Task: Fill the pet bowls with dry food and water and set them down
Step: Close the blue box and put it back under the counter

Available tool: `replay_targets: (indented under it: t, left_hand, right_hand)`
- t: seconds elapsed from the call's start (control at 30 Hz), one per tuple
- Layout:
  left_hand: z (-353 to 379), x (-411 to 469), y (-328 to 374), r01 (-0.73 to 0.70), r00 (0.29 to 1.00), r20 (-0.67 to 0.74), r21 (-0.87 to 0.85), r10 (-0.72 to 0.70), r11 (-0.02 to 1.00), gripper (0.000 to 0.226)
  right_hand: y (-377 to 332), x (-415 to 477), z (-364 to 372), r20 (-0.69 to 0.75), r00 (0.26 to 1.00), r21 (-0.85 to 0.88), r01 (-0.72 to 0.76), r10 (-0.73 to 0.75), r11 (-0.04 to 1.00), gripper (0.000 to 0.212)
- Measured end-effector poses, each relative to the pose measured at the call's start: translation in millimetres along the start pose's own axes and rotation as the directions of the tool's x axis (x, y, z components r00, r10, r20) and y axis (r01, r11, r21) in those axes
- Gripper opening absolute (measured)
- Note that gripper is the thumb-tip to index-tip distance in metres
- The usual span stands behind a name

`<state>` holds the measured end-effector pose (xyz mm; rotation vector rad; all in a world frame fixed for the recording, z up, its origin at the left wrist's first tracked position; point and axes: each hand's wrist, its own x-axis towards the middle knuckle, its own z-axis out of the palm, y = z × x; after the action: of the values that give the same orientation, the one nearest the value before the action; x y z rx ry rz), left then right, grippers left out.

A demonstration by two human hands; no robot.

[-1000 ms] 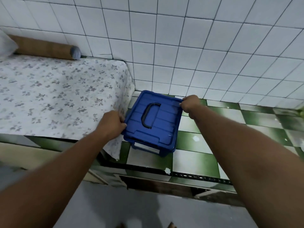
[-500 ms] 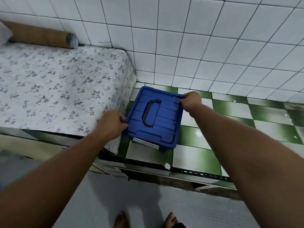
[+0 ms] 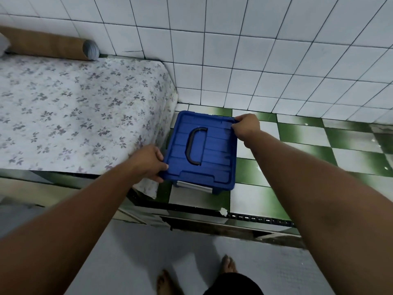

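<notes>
At the upper left of the frame lies a brown cardboard tube (image 3: 45,44) on a floral-patterned cloth (image 3: 80,116); the left hand (image 3: 148,161) grips the near-left corner of a blue plastic lidded box (image 3: 202,152) at centre frame, on green-and-white checked tiles (image 3: 308,150); the right hand (image 3: 246,126) grips its far-right corner; bare feet (image 3: 228,264) show at bottom centre.

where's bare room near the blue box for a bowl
Bare checkered floor right of the blue box, up to the tiled wall. The floral cloth is mostly bare, with a roll by the wall. Crowded: between box and cloth, where the left hand grips.
</notes>
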<state>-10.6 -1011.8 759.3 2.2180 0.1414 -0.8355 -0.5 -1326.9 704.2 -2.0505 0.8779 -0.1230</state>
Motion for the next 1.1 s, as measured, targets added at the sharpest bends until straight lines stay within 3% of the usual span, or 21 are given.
replay_targets:
  t: [0.07, 0.27, 0.4, 0.53, 0.7, 0.77, 0.83, 0.93, 1.03, 1.1]
  left_hand:
    - [0.8, -1.0, 2.7, 0.014, 1.000, -0.008, 0.021, -0.014, 1.000, 0.024]
    - [5.0, 0.5, 7.2, 0.065, 0.997, -0.041, 0.018, -0.065, 0.998, 0.022]
    - [5.5, 2.1, 8.0, 0.080, 0.995, -0.054, 0.041, -0.078, 0.996, 0.014]
    - [7.4, 3.2, 9.9, 0.097, 0.994, -0.052, 0.044, -0.095, 0.994, 0.005]
    - [3.3, 9.2, 9.8, 0.110, 0.994, -0.025, 0.035, -0.109, 0.993, 0.026]
    - [1.4, 12.4, 7.7, 0.123, 0.992, -0.004, 0.030, -0.123, 0.992, 0.030]
    - [-0.1, 16.0, 5.2, 0.133, 0.991, 0.007, 0.041, -0.133, 0.990, 0.026]
    - [-0.6, 18.1, 4.2, 0.145, 0.989, 0.016, 0.061, -0.146, 0.988, 0.016]
    - [-1.9, 18.3, 4.3, 0.147, 0.989, 0.017, 0.054, -0.148, 0.988, 0.021]
    - [-2.2, 18.1, 3.1, 0.146, 0.989, 0.028, 0.039, -0.147, 0.989, 0.028]
  right_hand:
    - [-1.8, 8.7, -1.3, 0.033, 0.999, 0.015, -0.014, 0.013, 1.000, 0.024]
    - [-9.9, 54.5, -10.6, 0.153, 0.986, -0.085, 0.076, -0.062, 0.993, 0.049]
    - [-16.4, 83.9, -4.5, 0.201, 0.978, 0.005, 0.054, -0.054, 0.999, 0.025]
    - [-20.4, 104.4, 8.9, 0.305, 0.949, -0.058, 0.096, -0.074, 0.994, 0.024]
    - [-20.4, 107.1, 26.4, 0.462, 0.872, -0.184, 0.274, -0.163, 0.944, 0.021]
    - [-15.8, 109.5, 34.2, 0.526, 0.848, -0.112, 0.149, -0.068, 0.983, 0.012]
    - [-14.2, 110.1, 39.2, 0.567, 0.824, -0.078, 0.079, -0.022, 0.994, 0.028]
    - [-9.0, 116.0, 49.3, 0.588, 0.805, -0.163, 0.209, -0.075, 0.964, 0.036]
    - [-5.0, 115.5, 51.3, 0.585, 0.804, -0.285, 0.323, -0.103, 0.902, 0.018]
    - [-3.0, 116.0, 51.5, 0.569, 0.808, -0.279, 0.363, -0.152, 0.889, 0.018]
